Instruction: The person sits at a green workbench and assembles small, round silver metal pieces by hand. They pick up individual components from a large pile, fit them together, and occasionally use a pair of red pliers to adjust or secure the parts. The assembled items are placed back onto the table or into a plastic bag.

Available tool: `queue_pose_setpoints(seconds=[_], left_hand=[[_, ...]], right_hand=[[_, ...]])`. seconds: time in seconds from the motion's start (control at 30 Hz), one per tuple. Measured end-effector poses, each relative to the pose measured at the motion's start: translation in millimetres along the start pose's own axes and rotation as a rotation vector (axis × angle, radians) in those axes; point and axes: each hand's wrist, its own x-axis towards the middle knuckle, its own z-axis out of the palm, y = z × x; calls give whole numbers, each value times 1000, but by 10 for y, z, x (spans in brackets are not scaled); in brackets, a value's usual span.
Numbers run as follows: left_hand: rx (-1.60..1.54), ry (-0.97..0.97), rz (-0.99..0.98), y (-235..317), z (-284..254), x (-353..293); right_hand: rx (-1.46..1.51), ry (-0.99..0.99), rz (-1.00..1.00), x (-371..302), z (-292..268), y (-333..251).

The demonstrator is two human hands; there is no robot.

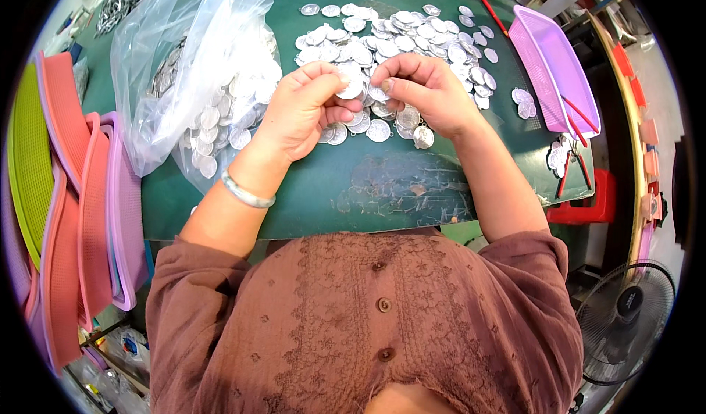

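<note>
My left hand (311,105) pinches a round silver medallion (350,86) between thumb and fingers. Close beside it, my right hand (421,90) is closed on another silver medallion (377,93), partly hidden by the fingers. Both hands are held over the near side of a heap of similar medallions (404,39) on the green tabletop (397,182). Several lie flat just below my fingers, among them a medallion with a small loop (423,137). Left of my left hand, a clear plastic bag (191,54) lies open with many more medallions (213,123) spilling from it.
A purple basket (553,68) stands at the right, with red-handled pliers (577,120) by it. Small medallion groups (523,104) lie near it. Stacked plastic baskets (92,215) line the left edge. A red stool (596,201) and a fan (625,322) are at the right.
</note>
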Motion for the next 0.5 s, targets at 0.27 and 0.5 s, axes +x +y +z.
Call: queue_pose_setpoints(seconds=[0.27,0.5], left_hand=[[-6,-4,11,-6,8,12],[60,-38,-63,-47,74,-8]], right_hand=[[195,87,-78,17,34,4],[207,62,-58,29,81,10]])
